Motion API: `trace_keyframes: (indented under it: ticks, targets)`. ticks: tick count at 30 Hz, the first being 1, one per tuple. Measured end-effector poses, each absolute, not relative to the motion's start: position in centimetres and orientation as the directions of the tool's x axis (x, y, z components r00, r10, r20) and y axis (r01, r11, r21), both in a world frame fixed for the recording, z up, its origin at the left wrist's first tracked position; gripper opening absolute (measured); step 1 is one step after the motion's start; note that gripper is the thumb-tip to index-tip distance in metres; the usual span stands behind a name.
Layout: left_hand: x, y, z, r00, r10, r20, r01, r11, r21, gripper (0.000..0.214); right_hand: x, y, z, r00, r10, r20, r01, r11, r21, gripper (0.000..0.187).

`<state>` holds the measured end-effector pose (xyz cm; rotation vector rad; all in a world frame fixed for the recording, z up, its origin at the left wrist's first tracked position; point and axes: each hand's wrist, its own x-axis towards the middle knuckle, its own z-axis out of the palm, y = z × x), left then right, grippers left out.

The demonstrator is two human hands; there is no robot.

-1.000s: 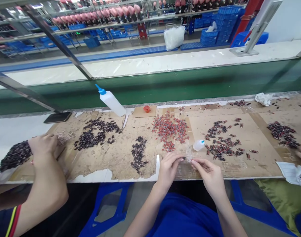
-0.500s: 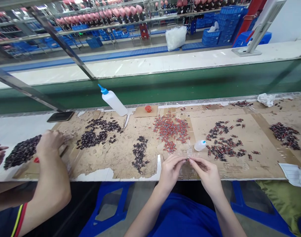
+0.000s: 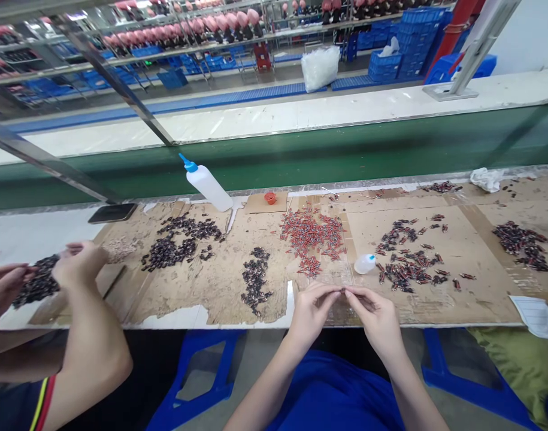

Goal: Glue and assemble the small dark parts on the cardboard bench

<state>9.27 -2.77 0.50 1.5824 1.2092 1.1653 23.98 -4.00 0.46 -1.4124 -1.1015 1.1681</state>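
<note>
My left hand (image 3: 310, 309) and my right hand (image 3: 378, 315) meet at the near edge of the cardboard-covered bench (image 3: 471, 299). Their fingertips pinch a tiny dark part (image 3: 344, 291) between them; both hands are closed on it. Just beyond them lies a heap of small red parts (image 3: 313, 235). A small clear bottle with a blue tip (image 3: 365, 263) lies on its side right of that heap. A spread of dark and red parts (image 3: 408, 258) lies further right. A narrow pile of dark parts (image 3: 254, 279) sits to my left.
A co-worker's hands (image 3: 78, 261) work at a dark heap (image 3: 40, 280) at the far left. A large white squeeze bottle with blue nozzle (image 3: 206, 181), an orange cap (image 3: 269, 197), a phone (image 3: 112, 212), another dark pile (image 3: 523, 242), crumpled paper (image 3: 538, 311) and a green conveyor (image 3: 345, 152) lie around.
My two hands have drawn closer together, fingertips now meeting on the small part. The co-worker's hands at the left have lifted off the dark heap and come together.
</note>
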Motion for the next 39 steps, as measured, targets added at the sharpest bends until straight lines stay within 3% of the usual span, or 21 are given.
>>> trace_keyframes:
  ticks: [14,19,24,29,32,35,37,39]
  targets:
    - [10.3,-3.3,-0.2,0.028,0.999,0.031,0.151,-0.035,0.988,0.013,24.2,-3.9,1.5,0.063,0.993,-0.101,0.107,-0.108,-0.988,0.033]
    - [10.5,-3.4,-0.1,0.033,0.999,0.018,0.136,-0.022,0.99,0.013,24.3,-3.7,1.1,0.115,0.986,-0.12,0.106,-0.133,-0.985,0.037]
    - [10.7,-3.4,-0.1,0.084,0.994,0.064,0.171,-0.077,0.982,0.013,24.6,-3.9,1.3,0.151,0.988,-0.034,0.166,-0.059,-0.984,0.032]
    - [10.1,-3.1,1.1,0.314,0.924,0.219,0.238,-0.3,0.924,0.023,26.7,-4.6,1.2,0.228,0.973,0.045,0.229,-0.009,-0.974,0.028]
    - [8.2,-2.7,1.7,0.294,0.916,0.274,0.361,-0.372,0.855,0.036,29.1,-4.5,0.7,0.472,0.877,0.087,0.283,-0.057,-0.958,0.034]
    - [4.7,-2.4,1.3,0.158,0.946,0.283,0.603,-0.32,0.731,0.028,31.2,-3.5,0.3,0.665,0.728,0.167,0.347,-0.104,-0.932,0.046]
    - [2.3,-2.7,0.9,0.08,0.961,0.263,0.758,-0.231,0.61,0.023,31.9,-2.6,0.3,0.632,0.701,0.33,0.519,-0.067,-0.852,0.048]
    - [0.3,-3.1,0.4,0.003,0.975,0.22,0.865,-0.113,0.489,0.02,31.8,-1.6,0.1,0.465,0.732,0.498,0.719,0.016,-0.695,0.049]
